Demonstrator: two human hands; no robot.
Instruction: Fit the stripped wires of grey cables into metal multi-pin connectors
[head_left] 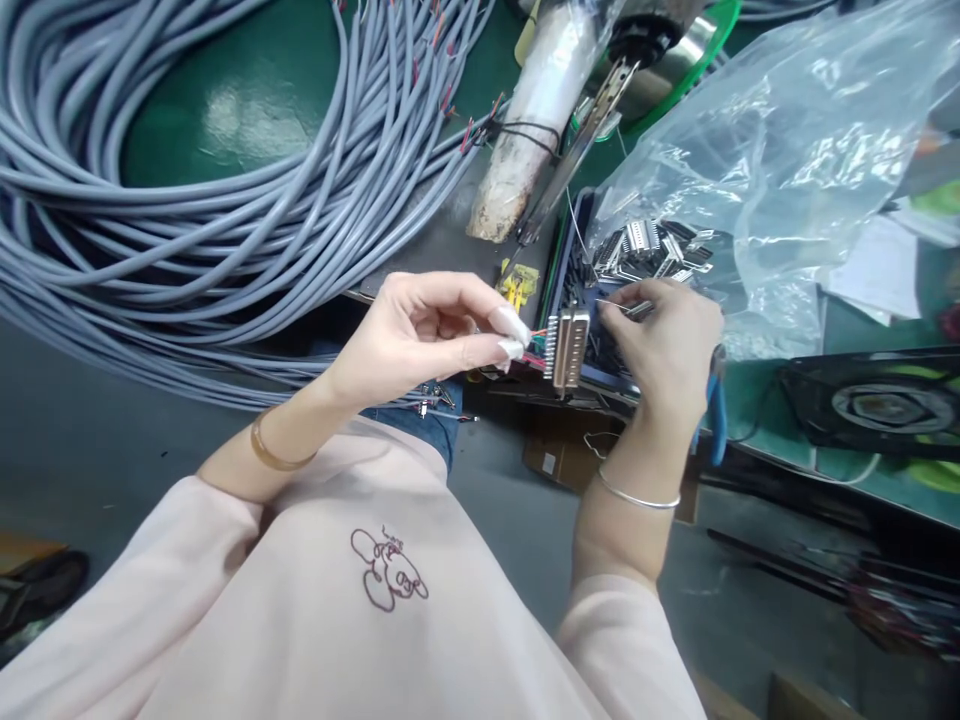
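Observation:
My left hand (427,335) is closed in a pinch on thin coloured wires (535,345) that run into a metal multi-pin connector (567,347). My right hand (664,350) is closed around the connector's right side and holds a thin metal tool (626,307) between its fingers. Blue-handled pliers (716,405) hang from that palm. Both hands hover in front of the bench edge, over a blue tray (561,262) of metal parts.
A large coil of grey cables (187,230) fills the left of the green bench. A wrapped cylinder (529,125) lies at top centre. A clear plastic bag (772,160) with metal connectors (649,250) sits on the right, and a black fan (874,405) lies beyond it.

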